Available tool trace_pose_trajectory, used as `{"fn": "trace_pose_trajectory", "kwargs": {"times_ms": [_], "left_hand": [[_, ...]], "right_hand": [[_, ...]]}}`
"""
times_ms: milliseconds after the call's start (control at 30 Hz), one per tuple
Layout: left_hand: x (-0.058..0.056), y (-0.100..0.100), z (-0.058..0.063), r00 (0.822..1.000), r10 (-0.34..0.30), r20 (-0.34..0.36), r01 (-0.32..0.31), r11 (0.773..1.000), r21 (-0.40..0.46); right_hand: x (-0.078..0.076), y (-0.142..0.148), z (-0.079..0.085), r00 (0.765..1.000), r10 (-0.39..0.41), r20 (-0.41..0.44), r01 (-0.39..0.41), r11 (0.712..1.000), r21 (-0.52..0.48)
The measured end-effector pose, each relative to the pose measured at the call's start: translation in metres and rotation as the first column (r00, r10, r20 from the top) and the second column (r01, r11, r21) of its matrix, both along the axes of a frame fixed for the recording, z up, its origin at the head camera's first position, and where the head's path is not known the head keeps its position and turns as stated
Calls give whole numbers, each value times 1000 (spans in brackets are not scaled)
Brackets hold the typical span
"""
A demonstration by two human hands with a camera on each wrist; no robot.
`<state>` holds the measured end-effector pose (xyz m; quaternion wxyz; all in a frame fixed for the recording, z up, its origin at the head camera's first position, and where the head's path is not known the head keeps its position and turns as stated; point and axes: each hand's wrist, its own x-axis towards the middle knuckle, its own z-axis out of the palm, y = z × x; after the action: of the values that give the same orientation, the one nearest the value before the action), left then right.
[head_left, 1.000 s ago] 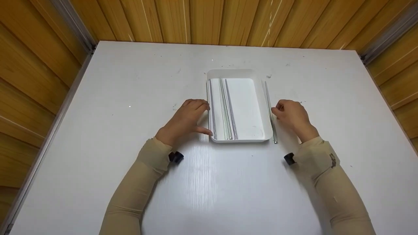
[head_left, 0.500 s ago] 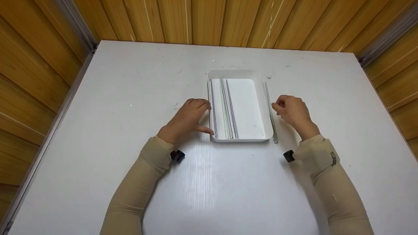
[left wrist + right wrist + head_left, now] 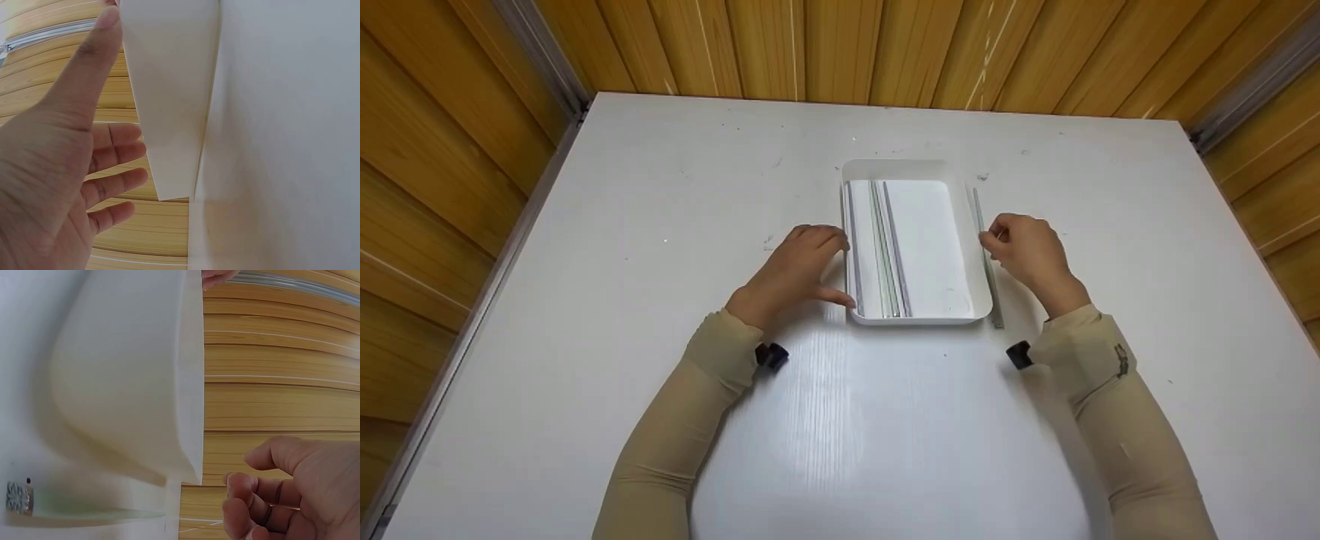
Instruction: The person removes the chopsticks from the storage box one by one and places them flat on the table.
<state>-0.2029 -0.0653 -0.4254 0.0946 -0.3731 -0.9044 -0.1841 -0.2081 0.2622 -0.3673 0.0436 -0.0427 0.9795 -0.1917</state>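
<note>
A white rectangular tray [image 3: 916, 320] sits mid-table in the head view. Inside it several long thin strips [image 3: 892, 262], pale purple and green, lie lengthwise in its left half. Another greenish strip [image 3: 990, 277] with a silvery end lies on the table along the tray's right outer wall. My left hand [image 3: 799, 262] rests against the left wall, fingers spread straight and thumb at the near corner. Over the outer strip is my right hand [image 3: 1027, 251], its fingers loosely curled with a gap to the thumb in the right wrist view, holding nothing.
The white table [image 3: 885, 420] stands against wood-panelled walls [image 3: 840, 52] at the back and sides. Both forearms wear tan sleeves [image 3: 660, 442], with small black cameras [image 3: 772, 357] at the wrists. Small dark marks dot the tabletop.
My right hand has risen slightly and shifted left, so its fingertips now overlap the outer strip and reach the tray's right edge. The left hand keeps its place on the tray.
</note>
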Motion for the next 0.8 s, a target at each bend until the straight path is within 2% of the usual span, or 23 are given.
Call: {"fn": "trace_pose_trajectory", "kwargs": {"times_ms": [167,400,800], "left_hand": [[-1,0,0,1000,3,-8,-3,1000,-11],[-1,0,3,1000,9,25,-8,999,-33],[-1,0,1,1000,9,23,-8,1000,-19]], "right_hand": [[-2,-4,1,1000,7,2,-7,1000,-7],[-3,-14,-1,1000,25,8,-26,1000,11],[-7,-33,-6,997,60,46,-61,997,38]]}}
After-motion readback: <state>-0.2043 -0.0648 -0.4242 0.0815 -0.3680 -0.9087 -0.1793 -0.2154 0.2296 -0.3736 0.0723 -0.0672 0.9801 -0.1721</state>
